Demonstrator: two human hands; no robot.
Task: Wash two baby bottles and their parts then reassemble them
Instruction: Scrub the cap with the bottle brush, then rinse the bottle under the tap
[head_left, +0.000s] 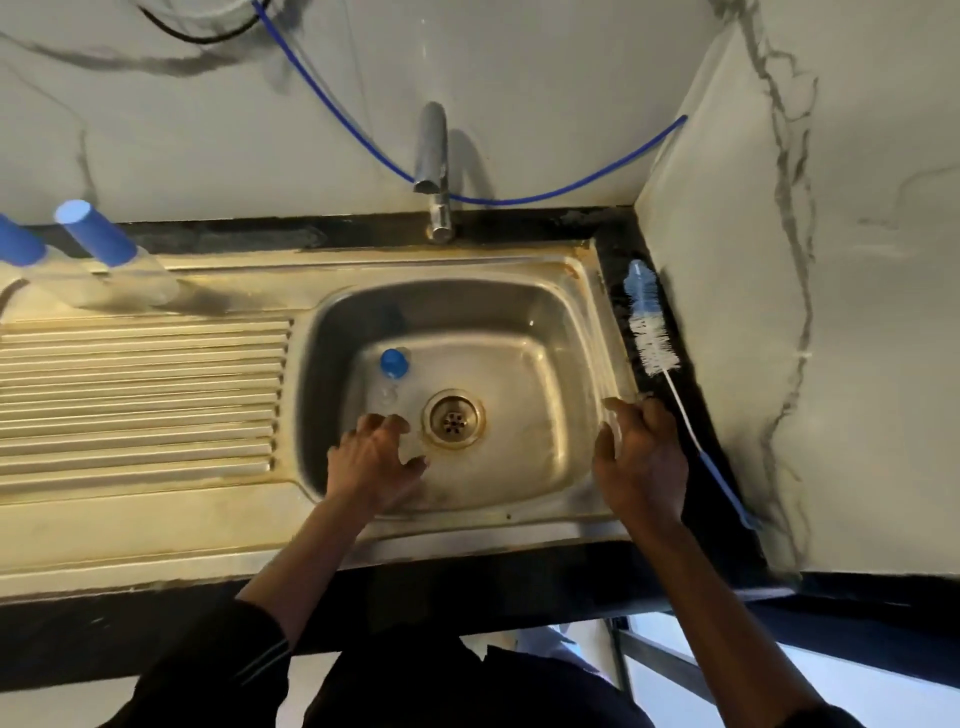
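Left hand (376, 457) spread, empty; bottle (393, 364) just beyond it: grip clear body, not cap. Right hand (641, 457) curled at sink (519, 526) rim, hold unclear.

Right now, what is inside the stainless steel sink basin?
A blue-capped clear plastic bottle lies left of the round metal drain. The left hand reaches in, hiding whatever lies beneath it.

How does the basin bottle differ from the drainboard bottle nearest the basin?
The basin bottle sits low by the drain, at the fingertips of the left hand. The drainboard bottle stands upright at the back edge, far from both hands. Both have blue caps and clear bodies.
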